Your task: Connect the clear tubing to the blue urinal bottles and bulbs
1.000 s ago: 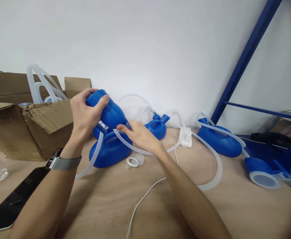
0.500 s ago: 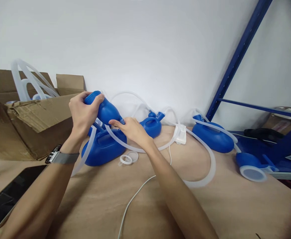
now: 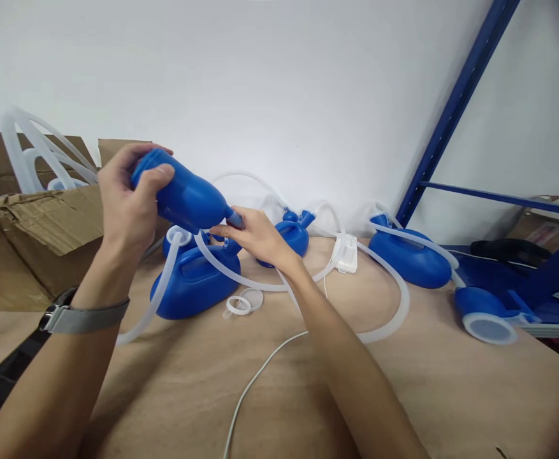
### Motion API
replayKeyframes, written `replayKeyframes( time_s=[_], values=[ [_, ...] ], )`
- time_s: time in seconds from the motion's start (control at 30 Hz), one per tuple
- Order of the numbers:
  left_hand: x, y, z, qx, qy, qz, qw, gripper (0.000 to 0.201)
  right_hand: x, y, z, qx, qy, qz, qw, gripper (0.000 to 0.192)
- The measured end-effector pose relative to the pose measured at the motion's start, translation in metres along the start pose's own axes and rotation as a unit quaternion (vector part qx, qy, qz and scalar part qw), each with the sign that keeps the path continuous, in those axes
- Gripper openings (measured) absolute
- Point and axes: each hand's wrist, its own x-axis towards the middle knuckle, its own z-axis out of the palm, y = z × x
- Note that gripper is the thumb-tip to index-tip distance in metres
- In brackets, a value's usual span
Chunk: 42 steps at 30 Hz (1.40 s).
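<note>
My left hand (image 3: 133, 191) wraps round the wide end of a blue plastic funnel-shaped cup (image 3: 190, 197), held tilted above the table. Its narrow neck points down to the right. There my right hand (image 3: 257, 236) closes on the end of a translucent hose (image 3: 235, 219) that sleeves the neck; the fingers partly hide the joint. Below the cup lies a blue urinal bottle (image 3: 196, 290) with a handle, a hose rising from its mouth. A white ring (image 3: 238, 305) and a clear disc-like cap (image 3: 253, 298) lie beside it.
A cardboard box (image 3: 35, 255) with hoses stands left. Farther back are another blue bottle (image 3: 293, 241), a white power adapter (image 3: 347, 255) with a cable, and a third bottle (image 3: 406, 262). A blue cup (image 3: 480, 306) lies by the blue shelf rack (image 3: 456, 95).
Both hands have shifted; the left has moved left and up with the cup, which now shows more of its side. The right stays at the neck. The view has shifted slightly.
</note>
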Motion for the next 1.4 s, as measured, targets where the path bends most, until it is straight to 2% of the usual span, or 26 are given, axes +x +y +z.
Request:
replayKeyframes(
  time_s=[0.17,0.33,0.5,0.57,0.67,0.77,0.83,0.9,0.97,1.03,1.13,1.23,1.33,1.4],
  values=[
    [-0.003,-0.001,0.006,0.026,0.015,-0.027,0.999,0.054,-0.001,0.015,0.017,-0.18,0.056,0.028,0.982,0.046],
    [-0.005,-0.002,0.007,0.057,0.042,-0.071,0.995,0.06,-0.001,0.016,0.025,-0.299,0.092,0.045,0.949,0.066],
    [-0.01,-0.003,0.01,0.041,0.034,-0.12,0.991,0.065,0.001,0.016,0.027,-0.326,0.081,0.084,0.938,0.078],
    [-0.009,-0.001,0.011,0.029,0.049,-0.132,0.99,0.063,0.0,0.025,0.024,-0.306,0.075,0.131,0.94,0.081],
    [-0.004,0.006,0.005,-0.045,0.115,-0.092,0.988,0.053,-0.006,0.044,0.01,-0.278,0.059,0.232,0.93,0.085],
    [0.002,0.014,-0.008,-0.058,0.137,-0.043,0.988,0.045,-0.012,0.053,-0.014,-0.295,0.026,0.229,0.927,0.081],
    [0.004,0.016,-0.015,-0.026,0.096,-0.056,0.993,0.043,-0.015,0.048,-0.032,-0.253,-0.014,0.232,0.939,0.076],
    [0.004,0.014,-0.019,-0.008,0.028,-0.097,0.995,0.048,-0.018,0.037,-0.049,-0.168,-0.1,0.265,0.944,0.071],
    [0.001,0.011,-0.017,0.017,-0.059,-0.14,0.988,0.057,-0.022,0.029,-0.065,-0.107,-0.198,0.293,0.929,0.064],
    [-0.006,0.01,-0.01,0.068,-0.143,-0.163,0.974,0.066,-0.029,0.025,-0.079,-0.117,-0.243,0.321,0.908,0.057],
    [-0.024,0.007,0.011,0.142,-0.252,-0.169,0.942,0.072,-0.04,0.025,-0.093,-0.154,-0.228,0.357,0.893,0.055],
    [-0.045,-0.003,0.036,0.165,-0.341,-0.19,0.906,0.08,-0.045,0.023,-0.098,-0.093,-0.199,0.355,0.909,0.071],
    [-0.066,-0.019,0.059,0.134,-0.401,-0.225,0.878,0.091,-0.044,0.02,-0.093,-0.011,-0.214,0.308,0.927,0.086],
    [-0.078,-0.029,0.07,0.099,-0.427,-0.233,0.868,0.096,-0.04,0.021,-0.085,-0.012,-0.249,0.265,0.931,0.101]
  ],
)
